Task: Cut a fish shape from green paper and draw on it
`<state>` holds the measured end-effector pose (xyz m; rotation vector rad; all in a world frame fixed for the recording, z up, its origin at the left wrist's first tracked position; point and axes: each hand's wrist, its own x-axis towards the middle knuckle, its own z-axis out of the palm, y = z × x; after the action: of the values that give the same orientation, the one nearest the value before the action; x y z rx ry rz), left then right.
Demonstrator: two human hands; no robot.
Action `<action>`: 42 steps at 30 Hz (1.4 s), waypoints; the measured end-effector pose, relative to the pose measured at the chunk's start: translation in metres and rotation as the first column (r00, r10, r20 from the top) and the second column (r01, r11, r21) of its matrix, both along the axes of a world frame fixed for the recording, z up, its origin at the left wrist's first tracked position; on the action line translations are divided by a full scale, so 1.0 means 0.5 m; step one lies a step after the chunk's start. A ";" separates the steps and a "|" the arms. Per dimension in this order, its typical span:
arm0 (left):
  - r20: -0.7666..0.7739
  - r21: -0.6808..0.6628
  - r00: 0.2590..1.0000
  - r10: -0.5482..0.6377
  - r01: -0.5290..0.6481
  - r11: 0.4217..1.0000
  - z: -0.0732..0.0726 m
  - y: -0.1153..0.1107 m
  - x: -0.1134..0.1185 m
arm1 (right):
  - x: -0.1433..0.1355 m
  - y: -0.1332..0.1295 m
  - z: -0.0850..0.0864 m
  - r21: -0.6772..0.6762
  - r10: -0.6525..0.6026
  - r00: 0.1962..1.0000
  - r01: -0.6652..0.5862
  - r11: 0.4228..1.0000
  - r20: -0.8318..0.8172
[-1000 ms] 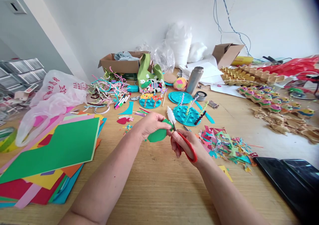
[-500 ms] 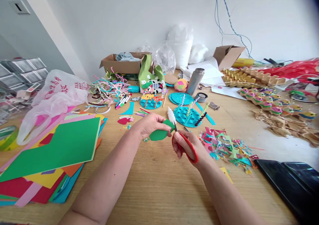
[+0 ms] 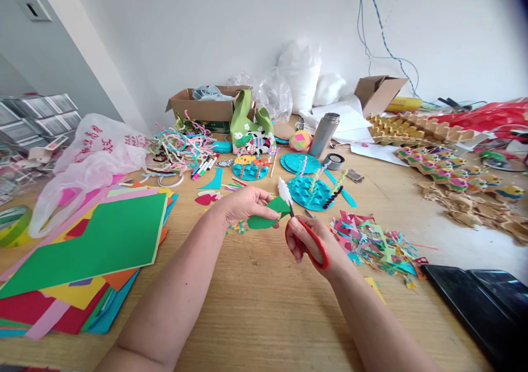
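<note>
My left hand [image 3: 249,206] pinches a piece of green paper [image 3: 262,222] with a curved edge, over the middle of the table. In my right hand [image 3: 308,242] are red-handled scissors [image 3: 322,254], with the fingers through the loops. The dark blades meet the right end of the green paper; how far they are parted I cannot make out. Just behind the blades lies a white cut-out shape [image 3: 284,189]. Small colourful paper dots [image 3: 239,227] lie beneath my left hand. A blue scalloped disc [image 3: 307,195] with upright fuzzy stems stands beyond the scissors.
Coloured sheets [image 3: 124,229] are stacked on the left, beside a plastic bag [image 3: 94,157]. Paper scraps [image 3: 379,245] are heaped right of my right hand. Two black devices [image 3: 462,295] lie at the right edge. A metal flask [image 3: 324,134] and cardboard box [image 3: 206,108] stand at the back.
The green paper has shifted and turned slightly between my left fingers, with its tip now against the blades. My left hand has moved a little left, uncovering more paper dots.
</note>
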<state>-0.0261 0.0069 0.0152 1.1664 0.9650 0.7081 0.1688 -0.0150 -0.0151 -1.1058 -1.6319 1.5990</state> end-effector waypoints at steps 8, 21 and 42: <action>0.074 -0.068 0.989 0.125 -0.120 0.990 -0.006 0.010 -0.011 | -0.005 0.007 -0.020 -0.038 -0.128 0.981 0.124 0.992 -0.148; 0.356 -0.165 0.814 0.459 -0.429 0.888 -0.011 0.001 0.076 | -0.022 0.009 -0.016 -0.115 -0.372 0.874 0.355 0.928 -0.312; 0.429 -0.020 0.794 0.431 -0.469 0.883 -0.039 -0.034 0.159 | -0.036 0.003 -0.047 -0.082 -0.308 0.876 0.300 0.951 -0.372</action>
<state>0.0535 -0.0100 -0.0043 0.8000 0.8471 1.3447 0.1508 -0.0133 -0.0388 -0.9345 -1.1265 1.5095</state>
